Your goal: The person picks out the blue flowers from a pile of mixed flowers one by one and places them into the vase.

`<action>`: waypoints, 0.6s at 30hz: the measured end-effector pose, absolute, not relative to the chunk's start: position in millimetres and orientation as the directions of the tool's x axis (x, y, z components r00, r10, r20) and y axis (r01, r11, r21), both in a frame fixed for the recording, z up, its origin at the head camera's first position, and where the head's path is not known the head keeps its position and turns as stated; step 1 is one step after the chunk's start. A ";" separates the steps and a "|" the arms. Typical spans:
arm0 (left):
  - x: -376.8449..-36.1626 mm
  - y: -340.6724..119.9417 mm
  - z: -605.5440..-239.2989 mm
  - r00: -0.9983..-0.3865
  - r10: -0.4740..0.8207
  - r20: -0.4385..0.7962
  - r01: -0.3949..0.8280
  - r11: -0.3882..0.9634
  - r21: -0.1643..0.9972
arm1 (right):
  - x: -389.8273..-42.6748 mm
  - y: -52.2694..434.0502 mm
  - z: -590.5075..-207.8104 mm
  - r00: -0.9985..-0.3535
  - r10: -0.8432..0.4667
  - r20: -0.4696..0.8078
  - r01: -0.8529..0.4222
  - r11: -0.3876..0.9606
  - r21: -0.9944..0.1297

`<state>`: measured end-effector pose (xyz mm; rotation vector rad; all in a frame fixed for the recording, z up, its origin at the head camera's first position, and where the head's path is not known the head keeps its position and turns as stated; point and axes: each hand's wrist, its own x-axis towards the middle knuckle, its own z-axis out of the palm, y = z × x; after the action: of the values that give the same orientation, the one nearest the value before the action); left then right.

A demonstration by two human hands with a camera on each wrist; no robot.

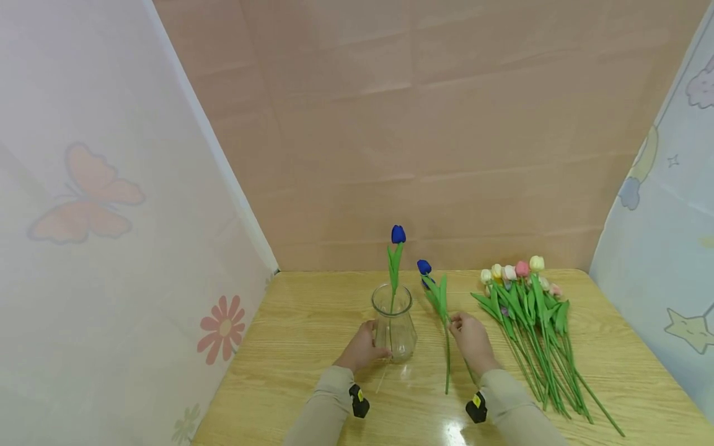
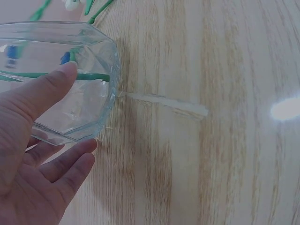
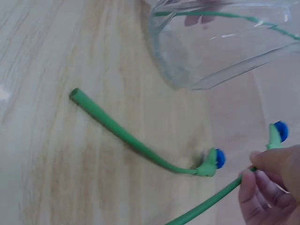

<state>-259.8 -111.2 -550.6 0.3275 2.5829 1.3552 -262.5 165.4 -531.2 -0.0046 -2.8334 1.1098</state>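
A clear glass vase (image 1: 406,341) stands upright on the table, with one blue tulip (image 1: 398,235) rising out of it. My left hand (image 1: 361,348) holds the lower part of the vase, thumb on one side and fingers round the other. In the right wrist view, my right hand (image 3: 276,176) pinches the green stem (image 3: 206,205) of a second blue tulip between thumb and fingertips. A third blue tulip (image 3: 124,135) lies on the table between that hand and the vase. Two blue blooms (image 1: 424,267) overlap closely in the head view.
Right of my right hand lies a pile of tulips (image 1: 538,334) with white, yellow and pink blooms, stems toward the front. A tan cloth (image 1: 346,155) hangs behind the wooden table (image 1: 295,316). Printed sheets stand at both sides.
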 end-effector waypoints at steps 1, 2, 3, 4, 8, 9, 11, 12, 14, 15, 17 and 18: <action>-259.9 -111.1 -550.5 -0.954 0.289 -0.078 0.100 0.552 0.828 | -261.3 165.6 -528.5 -0.992 0.044 0.115 -0.047 0.724 -0.688; -260.1 -110.9 -550.6 -0.954 0.289 -0.078 0.100 0.551 0.828 | -260.4 165.9 -526.2 -0.989 0.048 0.140 -0.064 0.717 -0.694; -260.3 -110.8 -550.7 -0.954 0.290 -0.074 0.103 0.549 0.829 | -259.4 166.1 -523.5 -0.985 0.054 0.166 -0.079 0.709 -0.700; -260.5 -110.8 -550.7 -0.954 0.292 -0.072 0.106 0.549 0.829 | -258.1 166.4 -520.9 -0.979 0.058 0.196 -0.099 0.706 -0.702; -260.9 -110.7 -551.5 -0.953 0.294 -0.072 0.107 0.552 0.827 | -252.9 168.5 -513.0 -0.958 0.069 0.280 -0.155 0.696 -0.701; -260.9 -110.7 -551.7 -0.954 0.292 -0.074 0.106 0.554 0.825 | -251.3 169.1 -511.7 -0.953 0.074 0.294 -0.163 0.691 -0.704; -260.8 -110.7 -552.1 -0.954 0.289 -0.080 0.099 0.558 0.824 | -248.2 170.2 -510.5 -0.943 0.083 0.322 -0.181 0.684 -0.707; -260.8 -110.7 -552.1 -0.954 0.287 -0.081 0.098 0.558 0.824 | -246.8 170.6 -510.2 -0.937 0.090 0.339 -0.191 0.680 -0.708; -261.0 -110.7 -552.0 -0.954 0.287 -0.082 0.095 0.552 0.829 | -243.9 170.9 -509.8 -0.920 0.100 0.378 -0.220 0.668 -0.711; -261.1 -110.7 -552.3 -0.955 0.286 -0.082 0.094 0.553 0.828 | -242.8 170.8 -509.8 -0.911 0.102 0.400 -0.236 0.666 -0.708; -261.3 -110.8 -552.5 -0.955 0.286 -0.083 0.093 0.551 0.829 | -241.0 170.1 -510.3 -0.891 0.104 0.443 -0.271 0.660 -0.701; -261.4 -110.8 -552.4 -0.954 0.287 -0.084 0.091 0.547 0.832 | -240.5 169.8 -511.1 -0.881 0.104 0.462 -0.289 0.656 -0.698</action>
<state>-261.4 -110.8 -552.4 0.3189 2.5732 1.3649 -240.5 169.8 -511.1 0.1441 -2.4049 1.1271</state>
